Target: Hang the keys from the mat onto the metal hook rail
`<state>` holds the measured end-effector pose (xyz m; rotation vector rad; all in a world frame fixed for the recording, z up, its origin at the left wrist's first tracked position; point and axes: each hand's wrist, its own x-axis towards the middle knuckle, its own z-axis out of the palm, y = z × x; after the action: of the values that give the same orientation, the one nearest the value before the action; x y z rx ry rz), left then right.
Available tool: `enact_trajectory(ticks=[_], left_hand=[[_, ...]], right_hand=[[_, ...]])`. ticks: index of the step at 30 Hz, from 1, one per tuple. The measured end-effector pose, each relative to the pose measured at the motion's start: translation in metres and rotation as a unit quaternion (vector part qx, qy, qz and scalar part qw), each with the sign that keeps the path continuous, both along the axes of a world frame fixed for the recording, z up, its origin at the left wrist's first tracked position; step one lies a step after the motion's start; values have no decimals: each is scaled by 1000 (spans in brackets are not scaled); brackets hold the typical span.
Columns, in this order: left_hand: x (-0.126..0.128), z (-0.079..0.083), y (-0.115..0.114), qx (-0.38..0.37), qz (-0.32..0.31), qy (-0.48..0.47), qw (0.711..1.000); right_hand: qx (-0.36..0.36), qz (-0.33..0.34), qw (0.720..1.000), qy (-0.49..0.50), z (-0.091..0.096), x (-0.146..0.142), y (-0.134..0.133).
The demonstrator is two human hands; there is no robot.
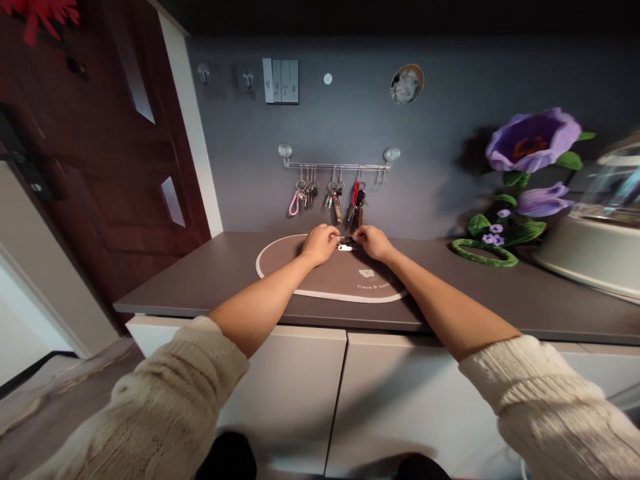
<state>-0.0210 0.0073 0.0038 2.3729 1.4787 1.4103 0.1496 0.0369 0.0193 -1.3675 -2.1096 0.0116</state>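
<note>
Both my arms reach over a grey cabinet top [210, 280] to a brown oval mat [325, 277] with a pale rim. My left hand [320, 243] and my right hand [374, 242] meet above the mat, fingers pinched on a small metal key ring [345, 244] held between them. Just behind, a chrome hook rail [337, 165] on the wall carries three key bunches: one with a pink loop [296, 201], a middle bunch [334, 199], and one with a red tag [356, 200].
A dark wooden door [90, 167] stands at the left. Purple fabric flowers [530, 173] with a green loop sit at the right of the top, beside a large pale appliance [595, 240]. White cabinet doors [400, 400] are below the top. Switches [281, 81] are on the wall.
</note>
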Motion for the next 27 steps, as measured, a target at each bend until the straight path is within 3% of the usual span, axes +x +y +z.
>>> enact_trajectory(ticks=[7,13,17,22,27], left_hand=[[2,1,-2,6,-7,-3,1000],[4,4,-3,32,-8,-16,999],[5,6,-4,47,-18,-9,999],[5,10,-7,44,-27,0,999],[5,11,-5,26,-48,-69,996]], right_hand=[[6,39,995,86,9,-1,-6],[91,87,991,37,18,-3,-14],[111,112,987,-2,22,-5,-20],[110,130,985,2,23,-9,-25],[73,134,984,88,23,-12,-28]])
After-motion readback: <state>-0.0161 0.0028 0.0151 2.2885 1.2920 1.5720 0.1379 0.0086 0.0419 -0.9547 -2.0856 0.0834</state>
